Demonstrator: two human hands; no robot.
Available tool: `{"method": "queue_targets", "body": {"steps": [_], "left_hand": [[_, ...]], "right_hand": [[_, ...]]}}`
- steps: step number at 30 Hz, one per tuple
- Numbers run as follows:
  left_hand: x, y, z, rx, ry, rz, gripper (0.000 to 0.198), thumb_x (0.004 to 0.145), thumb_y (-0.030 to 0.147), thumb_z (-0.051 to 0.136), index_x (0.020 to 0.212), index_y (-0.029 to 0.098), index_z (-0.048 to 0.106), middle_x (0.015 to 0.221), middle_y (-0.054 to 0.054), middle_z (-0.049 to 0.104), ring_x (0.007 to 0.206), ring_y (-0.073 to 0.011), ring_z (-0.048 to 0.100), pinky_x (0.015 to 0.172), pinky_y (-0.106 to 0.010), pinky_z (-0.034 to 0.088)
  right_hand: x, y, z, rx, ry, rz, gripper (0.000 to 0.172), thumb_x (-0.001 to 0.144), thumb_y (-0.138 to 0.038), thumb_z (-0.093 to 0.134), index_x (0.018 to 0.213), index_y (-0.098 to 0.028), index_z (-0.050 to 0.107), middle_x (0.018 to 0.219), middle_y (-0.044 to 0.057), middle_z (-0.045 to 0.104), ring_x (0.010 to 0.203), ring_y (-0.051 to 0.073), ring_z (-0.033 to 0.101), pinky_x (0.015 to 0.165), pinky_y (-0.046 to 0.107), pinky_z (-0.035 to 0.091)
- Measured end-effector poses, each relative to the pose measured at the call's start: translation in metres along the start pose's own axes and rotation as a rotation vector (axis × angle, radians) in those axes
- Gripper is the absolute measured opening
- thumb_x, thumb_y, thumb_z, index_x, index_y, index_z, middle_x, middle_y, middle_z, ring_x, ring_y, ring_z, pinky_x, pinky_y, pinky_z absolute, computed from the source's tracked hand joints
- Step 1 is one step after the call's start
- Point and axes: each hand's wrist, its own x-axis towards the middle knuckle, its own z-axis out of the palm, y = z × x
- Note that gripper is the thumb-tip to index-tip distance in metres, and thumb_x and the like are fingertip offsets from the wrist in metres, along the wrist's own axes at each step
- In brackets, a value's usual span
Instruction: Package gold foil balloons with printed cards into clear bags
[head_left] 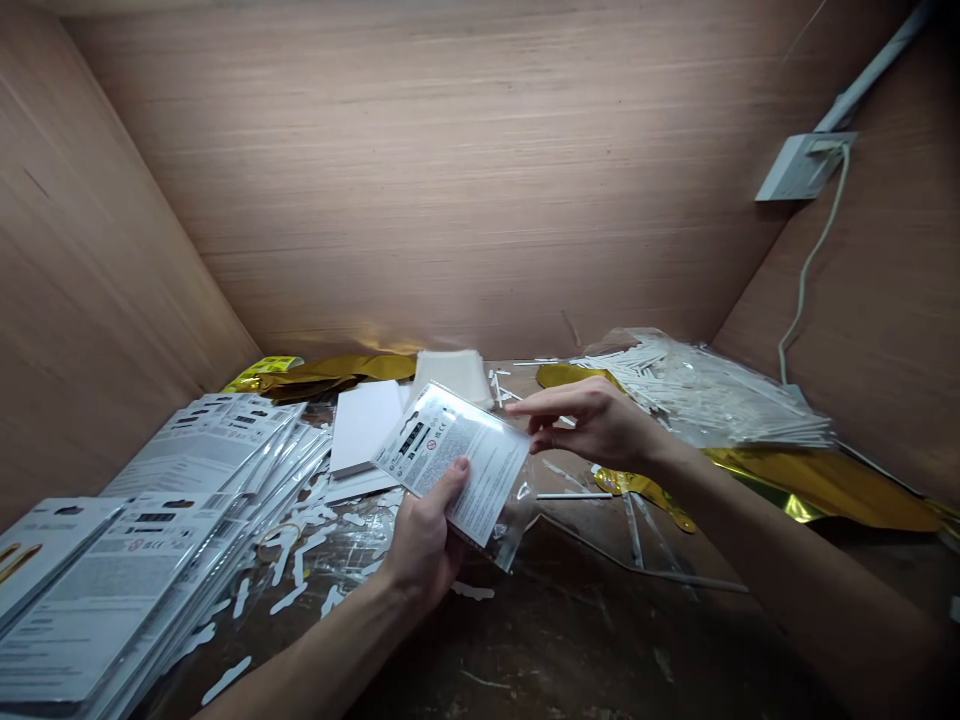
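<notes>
A person stands at a low wooden bay, with both forearms reaching in over a scuffed dark worktop [570,640]. At the centre of the frame they hold a clear plastic packet [457,465] with a printed white card [450,455] inside, tilted with its face turned up towards them.

The left hand [424,535] is curled around the packet's lower edge, with the thumb [456,472] lying across the card's face, so the packet sits firmly in that hand. The right hand [592,425] is partly open, its fingers stretched out to the packet's upper right edge. They seem to touch the plastic there, though I can't tell whether they are gripping it.

To the lower left, a long slanting stack of similar packets [187,450] lies close beside the left hand, among scattered white paper scraps [285,570]. Just beyond the held packet are a pile of white cards [365,425] and a stack of clear bags [454,375]. Gold foil balloons [825,490] lie at the right and along the far wall, and a clear bag of white sticks [697,395] sits behind the right hand. A white wall box [806,165] with a trailing cable [806,270] is at the upper right.
</notes>
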Motion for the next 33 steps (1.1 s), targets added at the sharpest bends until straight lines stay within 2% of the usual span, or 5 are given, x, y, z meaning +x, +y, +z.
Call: {"method": "queue_targets", "body": {"steps": [3,7,13,30,33], "left_hand": [[0.004,0.011,-0.002,0.052,-0.055,-0.075,0.03,0.083,0.021,0.077,0.111,0.011,0.068,0.099,-0.012,0.077,0.074,-0.0222,0.074,0.072,-0.04,0.067],[0.018,0.03,-0.006,0.215,-0.151,-0.184,0.029,0.078,0.007,0.076,0.107,0.008,0.069,0.103,-0.015,0.076,0.08,-0.0228,0.075,0.07,-0.036,0.067],[0.03,0.032,-0.013,0.334,-0.165,-0.22,0.005,0.089,0.014,0.069,0.086,0.011,0.066,0.067,-0.002,0.067,0.055,-0.015,0.066,0.06,-0.04,0.068],[0.029,0.041,-0.013,0.296,-0.149,-0.285,0.007,0.096,0.014,0.061,0.099,0.009,0.061,0.066,-0.004,0.067,0.052,-0.0161,0.068,0.062,-0.04,0.068],[0.03,0.045,-0.013,0.266,-0.126,-0.315,0.011,0.096,0.011,0.057,0.106,0.006,0.06,0.077,-0.011,0.072,0.061,-0.0205,0.074,0.061,-0.037,0.068]], "right_hand": [[0.0,0.003,0.009,0.076,-0.007,0.068,0.021,0.085,-0.03,0.075,0.104,-0.025,0.082,0.096,0.003,0.081,0.079,0.017,0.074,0.073,0.031,0.061],[-0.006,-0.012,0.031,-0.351,0.019,-0.065,0.016,0.093,-0.024,0.065,0.091,-0.022,0.081,0.115,0.008,0.075,0.102,0.024,0.068,0.091,0.043,0.056],[-0.011,-0.023,0.08,-0.47,-0.28,-0.373,0.018,0.099,-0.019,0.058,0.091,-0.018,0.074,0.099,0.008,0.073,0.09,0.019,0.059,0.082,0.034,0.049],[-0.015,-0.016,0.089,-0.148,-0.153,-0.339,0.02,0.101,-0.019,0.051,0.093,-0.016,0.069,0.091,0.008,0.067,0.079,0.017,0.058,0.07,0.03,0.047],[-0.01,-0.009,0.07,0.016,0.033,-0.152,0.01,0.092,-0.025,0.065,0.086,-0.019,0.069,0.084,0.005,0.069,0.075,0.016,0.061,0.066,0.029,0.05]]}}
